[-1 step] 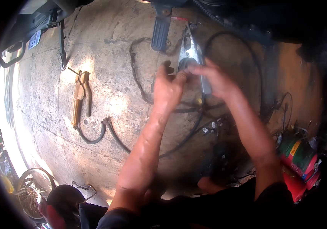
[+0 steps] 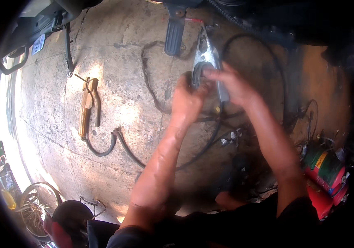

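Note:
A silver metal ground clamp points away from me, right of centre, above the concrete floor. My left hand is closed around its left handle, with the thumb across the lower end. From the other side my right hand grips the right handle, its thumb reaching between the two handles; its remaining fingers are partly hidden. Black cable runs below the clamp. Off to the left, a brass-coloured electrode holder lies on the floor with a thin rod in its jaws.
A ribbed foot pedal hangs just beyond the clamp. A metal stand leg reaches the floor at the far left. At lower left is a spoked wheel; a red and green object sits at the right. Cables loop across the floor.
My left hand has shifted slightly right, and its spread fingers have closed onto the clamp's left handle. My right hand has stayed nearly in place.

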A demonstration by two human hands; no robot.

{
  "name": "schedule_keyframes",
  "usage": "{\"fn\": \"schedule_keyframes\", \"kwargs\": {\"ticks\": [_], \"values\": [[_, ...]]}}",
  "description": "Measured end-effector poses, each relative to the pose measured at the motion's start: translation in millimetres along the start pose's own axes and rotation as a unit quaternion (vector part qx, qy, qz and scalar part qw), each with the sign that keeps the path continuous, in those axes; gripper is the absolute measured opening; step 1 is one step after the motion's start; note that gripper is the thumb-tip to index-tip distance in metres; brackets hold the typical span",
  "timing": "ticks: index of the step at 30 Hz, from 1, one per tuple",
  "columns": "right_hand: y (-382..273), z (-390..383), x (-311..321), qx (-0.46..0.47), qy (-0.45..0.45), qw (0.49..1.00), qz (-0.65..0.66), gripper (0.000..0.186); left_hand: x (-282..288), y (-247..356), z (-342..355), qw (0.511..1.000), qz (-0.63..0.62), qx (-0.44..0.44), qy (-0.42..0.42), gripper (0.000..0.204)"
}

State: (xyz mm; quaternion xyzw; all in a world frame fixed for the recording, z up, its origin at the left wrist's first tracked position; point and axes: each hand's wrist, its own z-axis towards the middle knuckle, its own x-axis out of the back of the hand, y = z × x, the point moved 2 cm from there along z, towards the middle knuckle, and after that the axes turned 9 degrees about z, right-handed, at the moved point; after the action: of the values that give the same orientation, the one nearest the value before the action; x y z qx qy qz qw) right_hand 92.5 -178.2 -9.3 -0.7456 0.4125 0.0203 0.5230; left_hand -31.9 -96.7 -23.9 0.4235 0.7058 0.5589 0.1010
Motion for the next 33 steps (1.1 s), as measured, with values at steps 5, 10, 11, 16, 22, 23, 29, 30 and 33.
{"fn": "schedule_keyframes", "kwargs": {"ticks": [5, 10, 11, 16, 22, 23, 29, 30, 33], "values": [[-6.8, -1.6, -1.4, -0.033, -0.006, 0.998, 0.057, 0.028, -30.1, -6.7, -0.9, 0.996, -0.083, 0.019, -0.036, 0.031], [-10.4, 8.6, 0.1, -0.065, -0.005, 0.997, -0.040, 0.019, -34.3, -14.0, 9.1, 0.998, -0.047, -0.033, -0.004, 0.027], [-11.2, 11.6, 4.2, -0.067, -0.007, 0.997, -0.044, 0.019, -33.9, -15.1, 12.4, 0.998, 0.027, -0.052, -0.038, 0.030], [-18.5, 29.3, 34.8, 0.019, -0.011, 0.976, -0.216, 0.019, -8.2, -34.3, 39.6, 0.992, 0.103, -0.067, -0.031, 0.046], [-22.1, 25.6, 17.0, 0.062, 0.024, 0.954, -0.293, 0.035, 25.9, -14.8, 59.4, 0.983, -0.044, -0.053, 0.169, 0.058], [-24.6, 27.6, 13.6, 0.080, 0.036, 0.956, -0.280, 0.036, 23.9, -24.4, 75.4, 0.970, -0.023, -0.150, 0.190, 0.057], [-23.0, 31.0, 14.2, 0.052, 0.068, 0.952, -0.293, 0.031, 31.2, 6.7, 76.9, 0.985, -0.124, -0.083, 0.082, 0.060], [-20.7, 31.4, 16.4, 0.036, 0.069, 0.950, -0.303, 0.029, 31.1, 7.1, 80.0, 0.987, -0.123, -0.084, 0.061, 0.060], [-15.0, 35.5, 9.4, 0.048, 0.069, 0.970, -0.227, 0.020, 30.1, 5.2, 80.1, 0.989, -0.117, -0.081, 0.047, 0.058]]}}
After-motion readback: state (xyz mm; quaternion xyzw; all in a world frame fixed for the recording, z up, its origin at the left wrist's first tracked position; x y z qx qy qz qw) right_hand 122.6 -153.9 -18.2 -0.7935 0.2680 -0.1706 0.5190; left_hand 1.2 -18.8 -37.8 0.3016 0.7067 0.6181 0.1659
